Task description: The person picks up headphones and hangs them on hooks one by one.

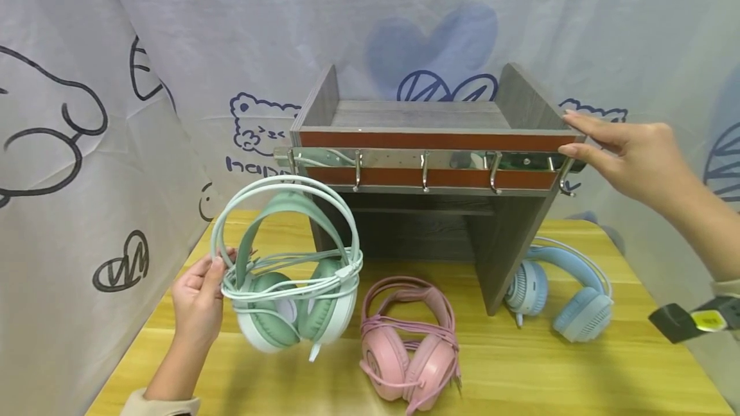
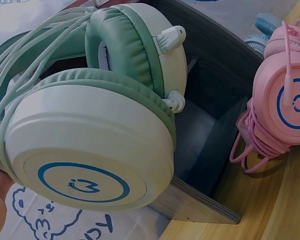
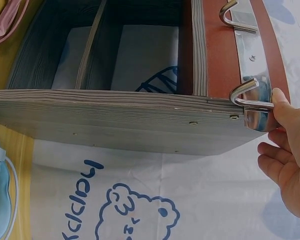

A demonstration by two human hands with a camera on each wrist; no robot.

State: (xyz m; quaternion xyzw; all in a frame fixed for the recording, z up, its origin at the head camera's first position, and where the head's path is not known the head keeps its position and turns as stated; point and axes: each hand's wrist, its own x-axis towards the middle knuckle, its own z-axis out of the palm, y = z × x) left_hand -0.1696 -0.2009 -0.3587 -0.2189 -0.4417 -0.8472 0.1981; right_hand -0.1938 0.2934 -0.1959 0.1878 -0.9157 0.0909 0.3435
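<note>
My left hand [image 1: 199, 297] pinches the headband side of green-and-white headphones [image 1: 341, 303], raised in front of the rack's left end. Their pale cable is wound round the middle; in the left wrist view a white ear cup [image 2: 85, 150] fills much of the frame. A grey wooden rack [image 1: 503, 242] carries a metal strip with several silver hooks [image 1: 424, 172]. At its upper right corner, my right hand [image 1: 636, 153] touches the rack, thumb near the end hook [image 3: 252, 97]. In the right wrist view the thumb rests at the metal strip's end.
Pink headphones [image 1: 407, 352] with wrapped cable lie on the wooden table [image 1: 497, 377] before the rack. Light blue headphones [image 1: 561, 287] lie by the rack's right side. A patterned white cloth [image 1: 173, 37] hangs behind and at the sides.
</note>
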